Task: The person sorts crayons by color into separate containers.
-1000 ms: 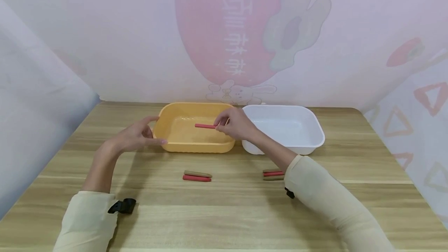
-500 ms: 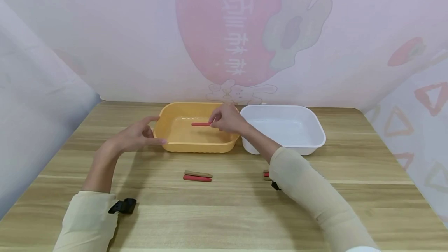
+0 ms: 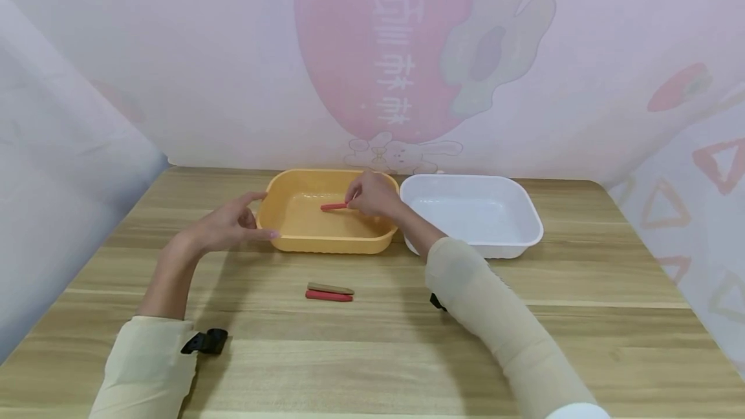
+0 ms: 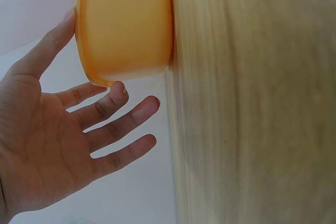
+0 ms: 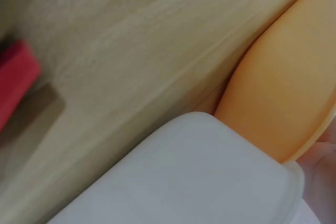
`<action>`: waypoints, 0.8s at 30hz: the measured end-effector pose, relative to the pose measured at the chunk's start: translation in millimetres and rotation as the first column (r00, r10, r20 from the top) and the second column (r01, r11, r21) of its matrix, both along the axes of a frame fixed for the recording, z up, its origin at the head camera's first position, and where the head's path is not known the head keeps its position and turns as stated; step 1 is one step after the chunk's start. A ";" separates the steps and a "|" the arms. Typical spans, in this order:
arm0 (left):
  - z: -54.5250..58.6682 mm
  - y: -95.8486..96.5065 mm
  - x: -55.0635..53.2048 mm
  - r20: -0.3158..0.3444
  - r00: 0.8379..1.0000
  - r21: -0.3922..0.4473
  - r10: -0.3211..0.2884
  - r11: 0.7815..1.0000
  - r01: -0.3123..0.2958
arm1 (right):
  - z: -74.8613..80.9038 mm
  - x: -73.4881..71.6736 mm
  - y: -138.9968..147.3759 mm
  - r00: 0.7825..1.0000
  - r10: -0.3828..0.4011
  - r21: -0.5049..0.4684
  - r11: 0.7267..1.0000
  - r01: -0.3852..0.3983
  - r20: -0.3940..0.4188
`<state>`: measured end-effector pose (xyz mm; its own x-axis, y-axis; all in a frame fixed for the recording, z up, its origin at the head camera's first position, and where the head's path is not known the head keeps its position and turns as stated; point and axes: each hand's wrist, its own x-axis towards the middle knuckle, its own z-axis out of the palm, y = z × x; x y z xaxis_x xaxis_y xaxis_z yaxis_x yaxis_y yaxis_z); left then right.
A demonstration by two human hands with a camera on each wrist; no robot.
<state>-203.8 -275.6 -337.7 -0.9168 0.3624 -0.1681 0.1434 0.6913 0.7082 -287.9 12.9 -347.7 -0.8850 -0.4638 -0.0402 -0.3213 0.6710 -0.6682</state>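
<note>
In the head view my right hand (image 3: 372, 194) is over the yellow-orange basin (image 3: 326, 246), pinching a red crayon (image 3: 333, 207) by its right end. The crayon lies nearly level inside the basin's outline, its free end pointing left. My left hand (image 3: 224, 225) is at the basin's left end, thumb and forefinger spread along the rim. From the left wrist, the left hand (image 4: 52, 140) shows its other fingers loosely extended beside the basin wall (image 4: 126, 24). In the right wrist view only part of the right hand (image 5: 321, 169) appears, behind the basins.
A white basin (image 3: 471, 250) stands right beside the yellow-orange one, against the wall side. In front lie a brown crayon (image 3: 330, 288) and a red crayon (image 3: 328, 297), side by side. Another red crayon (image 5: 16, 77) on the table shows from the right wrist; my right sleeve hides that spot in the head view.
My right hand has shifted left and slightly up with the red crayon, whose free end now tips down a little. The right sleeve now covers the right-hand crayons. The left hand stays put.
</note>
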 end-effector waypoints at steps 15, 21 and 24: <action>1.6 4.0 -1.6 -0.015 1.000 -0.048 0.010 0.999 -0.011 | 6.8 -1.3 0.6 0.990 -0.045 0.260 0.962 0.079 -0.134; 1.8 5.3 -1.1 -0.010 1.000 -0.035 0.005 0.999 -0.005 | 16.6 10.9 9.2 0.993 -0.033 0.227 0.972 0.057 -0.109; 1.9 5.9 -1.3 -0.006 1.000 -0.029 0.000 1.000 -0.001 | 20.3 18.4 17.2 0.991 0.003 0.185 0.983 0.022 -0.133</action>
<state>-205.1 -269.8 -335.8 -0.9180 0.3570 -0.1725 0.1476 0.7115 0.6871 -269.5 30.1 -327.3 -0.8926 -0.4509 -0.0066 -0.3917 0.7826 -0.4838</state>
